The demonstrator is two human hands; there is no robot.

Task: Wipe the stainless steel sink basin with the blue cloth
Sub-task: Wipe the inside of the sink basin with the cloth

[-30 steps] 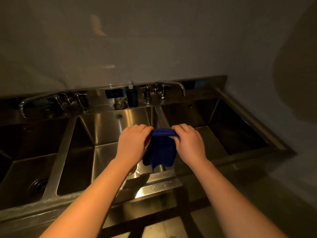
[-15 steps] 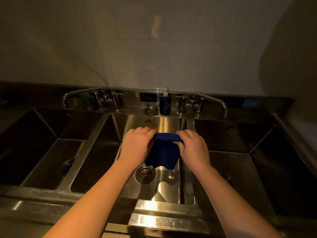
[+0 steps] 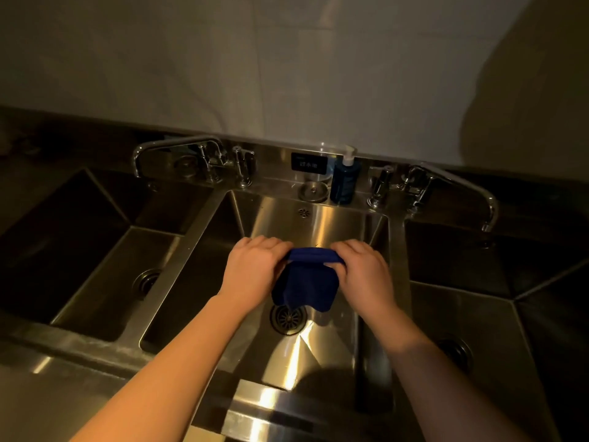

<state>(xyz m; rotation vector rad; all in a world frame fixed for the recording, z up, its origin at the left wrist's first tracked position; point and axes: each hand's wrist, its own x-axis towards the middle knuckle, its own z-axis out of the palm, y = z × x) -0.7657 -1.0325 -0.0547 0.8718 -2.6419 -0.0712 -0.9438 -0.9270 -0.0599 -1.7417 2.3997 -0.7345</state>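
A dark blue cloth [image 3: 306,282] hangs folded in the air above the middle stainless steel basin [image 3: 318,224]. My left hand [image 3: 253,269] pinches its upper left edge and my right hand [image 3: 363,272] pinches its upper right edge. The cloth's lower corners dangle just over the round drain [image 3: 288,319] at the basin floor. The cloth does not touch the steel. Bright glare lies on the basin's back wall and front floor.
Two more basins flank the middle one, the left basin [image 3: 105,275] and the right basin [image 3: 471,314]. On the back ledge stand a blue soap pump bottle [image 3: 344,180], a left faucet [image 3: 191,154] and a right faucet [image 3: 446,186]. A wall rises behind.
The view has swung left and now centres on the middle basin, whose drain shows under the cloth. Both hands keep the same grip on the cloth.
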